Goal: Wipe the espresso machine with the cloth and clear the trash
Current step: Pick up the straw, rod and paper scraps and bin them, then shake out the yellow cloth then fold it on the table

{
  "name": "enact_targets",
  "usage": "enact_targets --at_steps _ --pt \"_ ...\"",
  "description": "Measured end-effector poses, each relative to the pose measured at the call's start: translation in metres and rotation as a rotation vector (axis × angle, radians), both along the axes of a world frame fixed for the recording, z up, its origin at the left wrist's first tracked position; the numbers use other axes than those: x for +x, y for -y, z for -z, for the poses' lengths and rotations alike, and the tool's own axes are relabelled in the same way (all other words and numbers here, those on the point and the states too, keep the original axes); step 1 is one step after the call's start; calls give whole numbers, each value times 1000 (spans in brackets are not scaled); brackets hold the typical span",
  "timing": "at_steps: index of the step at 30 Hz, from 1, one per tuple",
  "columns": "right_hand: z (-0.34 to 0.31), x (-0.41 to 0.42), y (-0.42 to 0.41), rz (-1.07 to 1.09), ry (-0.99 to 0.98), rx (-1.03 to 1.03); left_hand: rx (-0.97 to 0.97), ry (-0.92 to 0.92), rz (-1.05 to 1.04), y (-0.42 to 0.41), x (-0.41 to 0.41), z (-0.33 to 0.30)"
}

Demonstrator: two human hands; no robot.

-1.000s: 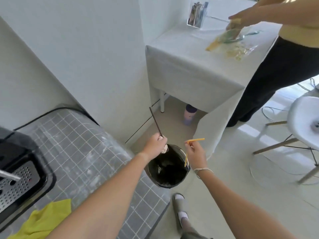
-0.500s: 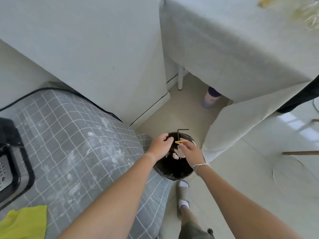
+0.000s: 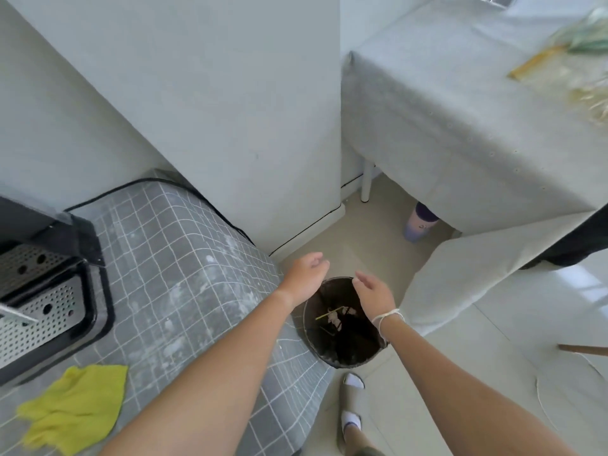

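Observation:
A black trash bin stands on the floor beside the grey checked counter. Inside it lie a yellow stick and crumpled scraps. My left hand hovers over the bin's left rim, fingers apart, holding nothing. My right hand hangs above the bin's right rim, also empty and spread. The espresso machine with its perforated metal drip tray sits at the far left of the counter. A yellow cloth lies crumpled on the counter in front of it.
A table under a grey cloth stands at the right, with wrappers on top and a purple-capped bottle beneath. A white wall corner juts out behind the bin. My slippered foot is next to the bin.
Both hands let go of the dark straw, yellow stick and scraps, which now lie in the bin. The hands have lifted and spread apart above the rim.

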State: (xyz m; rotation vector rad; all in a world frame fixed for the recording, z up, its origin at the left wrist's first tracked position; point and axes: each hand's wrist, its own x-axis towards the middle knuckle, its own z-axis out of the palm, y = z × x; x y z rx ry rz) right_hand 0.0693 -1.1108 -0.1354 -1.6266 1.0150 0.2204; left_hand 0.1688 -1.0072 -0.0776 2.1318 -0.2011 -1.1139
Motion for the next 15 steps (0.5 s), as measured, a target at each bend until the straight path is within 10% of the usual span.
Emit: enact_targets --at_steps 15 --pt "-140 90 -151 -367 456 -116 -66 393 -305 -211 21 -127"
